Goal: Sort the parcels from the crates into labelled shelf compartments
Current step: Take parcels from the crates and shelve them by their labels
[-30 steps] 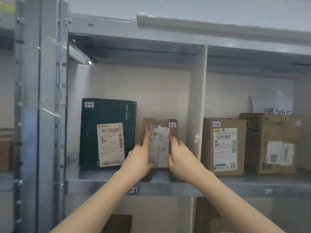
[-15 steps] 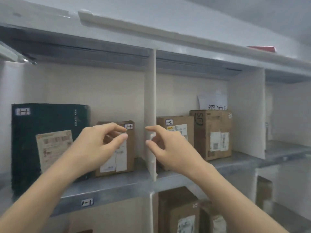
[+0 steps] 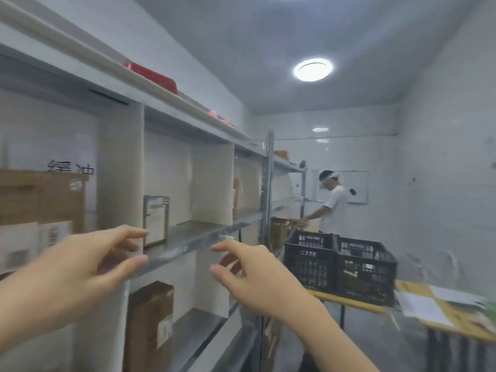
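Observation:
My left hand (image 3: 80, 267) and my right hand (image 3: 257, 275) float in front of the metal shelf (image 3: 188, 237), both with loosely curled fingers and nothing in them. A brown parcel (image 3: 40, 200) with white labels stands in the compartment at the far left. A small labelled parcel (image 3: 155, 220) stands in the compartment to its right, behind my left fingertips. Another brown parcel (image 3: 150, 326) sits on the shelf below. Two black crates (image 3: 339, 264) rest on a wooden table (image 3: 456, 326) to the right.
White dividers (image 3: 120, 170) split the shelf into compartments. A person in a white shirt (image 3: 332, 208) stands at the far end beside the crates. Papers (image 3: 424, 307) lie on the table. A red object (image 3: 153, 76) lies on the shelf top.
The view has swung right, away from the 1-1 and 1-2 compartments. Both hands have let go of the small parcel and drawn back from the shelf, holding nothing.

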Motion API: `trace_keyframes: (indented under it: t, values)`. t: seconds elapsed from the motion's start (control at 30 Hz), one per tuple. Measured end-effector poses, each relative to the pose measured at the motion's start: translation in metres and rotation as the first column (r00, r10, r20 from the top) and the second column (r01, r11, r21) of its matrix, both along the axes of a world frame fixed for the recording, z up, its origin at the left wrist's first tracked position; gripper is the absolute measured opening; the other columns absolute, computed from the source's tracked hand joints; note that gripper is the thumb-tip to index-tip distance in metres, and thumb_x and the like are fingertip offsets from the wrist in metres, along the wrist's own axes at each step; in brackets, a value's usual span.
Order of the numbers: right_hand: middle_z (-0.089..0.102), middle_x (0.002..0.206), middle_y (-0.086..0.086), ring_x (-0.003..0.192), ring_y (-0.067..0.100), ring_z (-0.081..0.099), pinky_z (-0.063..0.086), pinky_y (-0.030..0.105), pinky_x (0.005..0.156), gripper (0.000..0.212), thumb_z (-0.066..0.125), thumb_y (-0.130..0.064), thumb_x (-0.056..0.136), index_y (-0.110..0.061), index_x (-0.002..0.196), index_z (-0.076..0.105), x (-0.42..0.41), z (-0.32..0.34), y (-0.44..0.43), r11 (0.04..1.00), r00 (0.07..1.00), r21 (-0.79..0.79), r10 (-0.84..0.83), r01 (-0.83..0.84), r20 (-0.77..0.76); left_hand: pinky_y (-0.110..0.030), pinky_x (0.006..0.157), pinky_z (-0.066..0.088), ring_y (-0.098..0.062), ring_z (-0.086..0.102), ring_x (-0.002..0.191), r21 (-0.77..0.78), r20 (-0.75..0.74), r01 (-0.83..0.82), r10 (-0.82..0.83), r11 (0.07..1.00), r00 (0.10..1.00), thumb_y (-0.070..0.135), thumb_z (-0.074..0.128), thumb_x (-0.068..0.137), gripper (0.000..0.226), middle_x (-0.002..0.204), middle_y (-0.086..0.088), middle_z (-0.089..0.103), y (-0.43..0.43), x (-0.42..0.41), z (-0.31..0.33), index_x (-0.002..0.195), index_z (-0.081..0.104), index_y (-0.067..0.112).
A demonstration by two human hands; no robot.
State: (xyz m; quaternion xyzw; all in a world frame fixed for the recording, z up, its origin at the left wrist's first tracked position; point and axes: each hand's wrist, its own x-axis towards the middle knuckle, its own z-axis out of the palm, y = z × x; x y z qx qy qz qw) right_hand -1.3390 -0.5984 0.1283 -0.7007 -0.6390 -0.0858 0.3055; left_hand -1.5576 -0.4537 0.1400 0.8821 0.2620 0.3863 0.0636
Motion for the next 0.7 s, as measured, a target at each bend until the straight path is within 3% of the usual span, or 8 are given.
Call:
trace_keyframes:
  t: [0.07,0.17,0.23,0.37,0.47,0.7]
  values:
    - [0.065,0.113,-0.008,0.101,0.010,0.061,0.051,0.037,0.093,0.041,0.050,-0.046,0.095,-0.033,0.134,0.048,0.063,0.000,-0.022,0.995,0.995,-0.021,-0.096,0.096,-0.012,-0.033,0.080,0.056,0.015,0.060,0.086,-0.013,-0.057,0.060,-0.061,0.998,0.997,0.101,0.024,0.056,0.071,0.093,0.031,0.064,-0.005,0.074,0.001,0.103,0.055,0.057]
    - [0.066,0.111,-0.007,0.098,0.009,0.062,0.052,0.036,0.090,0.040,0.051,-0.045,0.095,-0.031,0.133,0.050,0.146,-0.013,-0.055,0.973,0.974,-0.065,-0.225,0.223,-0.018,-0.035,0.093,0.051,0.001,0.060,0.101,-0.053,-0.188,0.168,-0.175,0.984,0.967,0.070,0.046,0.081,0.051,0.112,0.020,0.062,-0.021,0.184,-0.010,0.126,0.049,0.045]
    - [0.067,0.109,-0.008,0.096,0.010,0.062,0.052,0.037,0.088,0.039,0.050,-0.044,0.095,-0.030,0.132,0.051,0.196,-0.024,-0.076,0.952,0.955,-0.087,-0.296,0.293,-0.020,-0.034,0.096,0.049,-0.003,0.059,0.106,-0.092,-0.224,0.222,-0.238,0.971,0.945,0.053,0.050,0.090,0.047,0.119,0.014,0.061,-0.029,0.253,-0.023,0.135,0.047,0.037]
    - [0.065,0.113,-0.007,0.101,0.011,0.061,0.052,0.036,0.090,0.039,0.051,-0.043,0.095,-0.029,0.132,0.051,0.282,-0.049,-0.107,0.897,0.900,-0.118,-0.434,0.427,-0.045,-0.033,0.097,0.049,-0.007,0.058,0.112,-0.134,-0.291,0.311,-0.337,0.941,0.895,0.052,0.050,0.093,0.049,0.127,0.011,0.060,-0.044,0.379,-0.048,0.138,0.046,0.033]
    - [0.061,0.125,-0.009,0.113,0.007,0.055,0.047,0.029,0.096,0.041,0.051,-0.042,0.096,-0.030,0.134,0.049,0.341,-0.070,-0.121,0.852,0.857,-0.156,-0.513,0.500,-0.057,-0.037,0.098,0.049,-0.006,0.056,0.116,-0.134,-0.310,0.364,-0.388,0.922,0.868,0.057,0.048,0.092,0.052,0.130,0.014,0.057,-0.049,0.461,-0.063,0.139,0.044,0.036]
    - [0.055,0.134,-0.014,0.124,0.003,0.048,0.040,0.023,0.103,0.044,0.050,-0.044,0.096,-0.033,0.138,0.045,0.497,-0.102,-0.115,0.745,0.755,-0.230,-0.653,0.626,-0.060,-0.033,0.107,0.040,-0.005,0.042,0.133,-0.132,-0.375,0.444,-0.459,0.886,0.806,0.062,0.039,0.093,0.058,0.147,0.017,0.041,-0.016,0.638,-0.092,0.146,0.036,0.036]
